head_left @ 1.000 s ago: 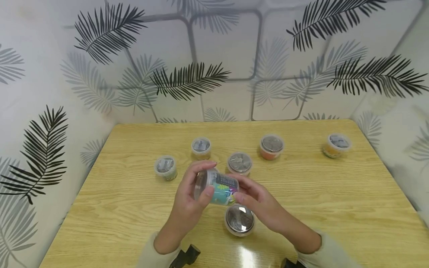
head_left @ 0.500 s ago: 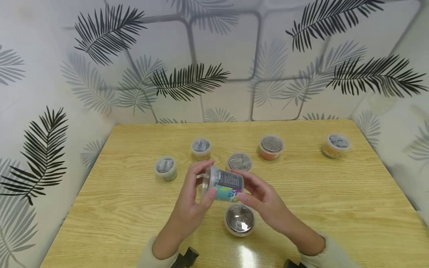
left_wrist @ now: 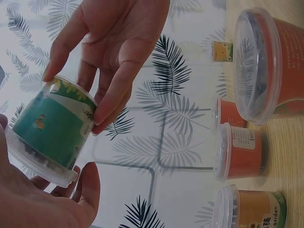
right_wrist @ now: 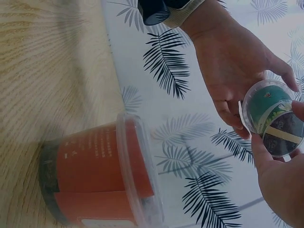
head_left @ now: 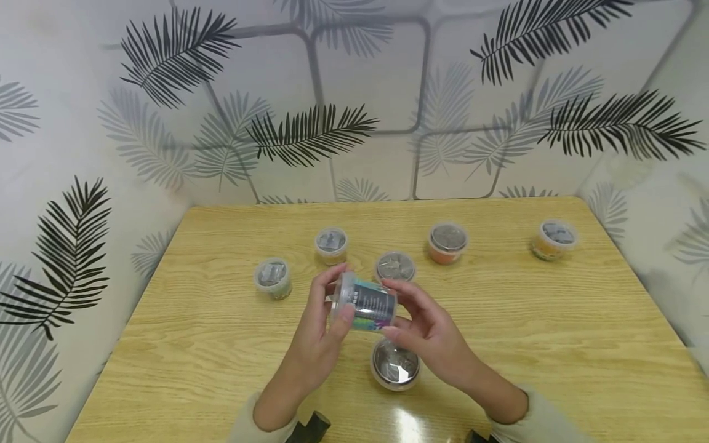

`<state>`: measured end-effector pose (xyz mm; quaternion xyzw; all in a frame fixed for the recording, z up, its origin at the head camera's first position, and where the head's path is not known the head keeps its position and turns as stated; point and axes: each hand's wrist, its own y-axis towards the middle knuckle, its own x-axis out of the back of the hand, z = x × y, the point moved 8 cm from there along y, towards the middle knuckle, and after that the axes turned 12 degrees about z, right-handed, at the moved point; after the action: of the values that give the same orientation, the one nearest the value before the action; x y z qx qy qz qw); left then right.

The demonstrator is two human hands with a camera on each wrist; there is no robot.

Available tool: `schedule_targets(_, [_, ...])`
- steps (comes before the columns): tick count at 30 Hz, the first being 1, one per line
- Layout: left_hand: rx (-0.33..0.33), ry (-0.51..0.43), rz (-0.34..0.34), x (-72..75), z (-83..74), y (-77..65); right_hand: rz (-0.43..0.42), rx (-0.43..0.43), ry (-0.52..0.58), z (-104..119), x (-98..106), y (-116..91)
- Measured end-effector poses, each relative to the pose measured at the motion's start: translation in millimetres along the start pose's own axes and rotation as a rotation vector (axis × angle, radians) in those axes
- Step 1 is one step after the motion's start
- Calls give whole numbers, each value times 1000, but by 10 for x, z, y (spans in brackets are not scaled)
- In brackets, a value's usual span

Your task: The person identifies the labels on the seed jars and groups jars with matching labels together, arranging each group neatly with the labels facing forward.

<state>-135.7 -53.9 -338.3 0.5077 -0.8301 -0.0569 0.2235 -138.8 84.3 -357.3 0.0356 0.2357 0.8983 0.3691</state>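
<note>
A lidded clear plastic tub (head_left: 370, 306) with a teal and dark label is held on its side above the table, between both hands. My left hand (head_left: 317, 351) grips the lid end, its thumb on the near side. My right hand (head_left: 440, 335) pinches the base end between thumb and fingers. In the left wrist view the tub's teal side (left_wrist: 54, 126) shows a small picture; the right wrist view shows its base with a pale strip (right_wrist: 283, 134). Just below the hands, a larger lidded tub (head_left: 396, 368) stands upright; its red-orange wall (right_wrist: 92, 166) shows in the right wrist view.
Several lidded tubs stand farther back on the wooden table (head_left: 183, 332): a small green one (head_left: 273, 277) and a small tan one (head_left: 332, 246) at left, one (head_left: 396, 266) behind the hands, a red-orange one (head_left: 447, 243), and a yellow one (head_left: 554, 240) far right. A leaf-patterned wall rises behind.
The held tub has turned about its length, so the dark text panel now faces up more and less teal shows. It has also levelled slightly. The standing tubs have not moved.
</note>
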Motion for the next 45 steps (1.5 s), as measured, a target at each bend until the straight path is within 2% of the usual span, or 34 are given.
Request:
schedule_targets(5, [28,-6,-24,23,13,-10,6,15,-13,7,3,-7])
schedule_targets(9, [20,-19,-19,27,-9,-13,10,8,5,-4,15,-24])
schedule_targets(15, [-38,-8,14,-1,-84,-13,2,-116,-20,-97,75,-85])
schedule_targets(19, [-69,11,36,-26,-111,-28,9,-159,25,-150,95,-111])
schedule_targets(22, [-69,15,47,-37,-117,-38,-4,-150,43,-154,112,-119])
schedule_targets(29, [-71,116,71,-33,-120,-57,-58,-119,3,-125,173,-149])
schedule_targets(35, [-78,105,61,-7,-82,-50,-87,-105,-59,-70,220,-159])
schedule_targets(38, [-57,84,60,-1,-61,-44,-83,-90,-58,-51,217,-160])
schedule_targets(45, [37,48,74,10,39,-24,-66,-28,-20,-36,202,-125])
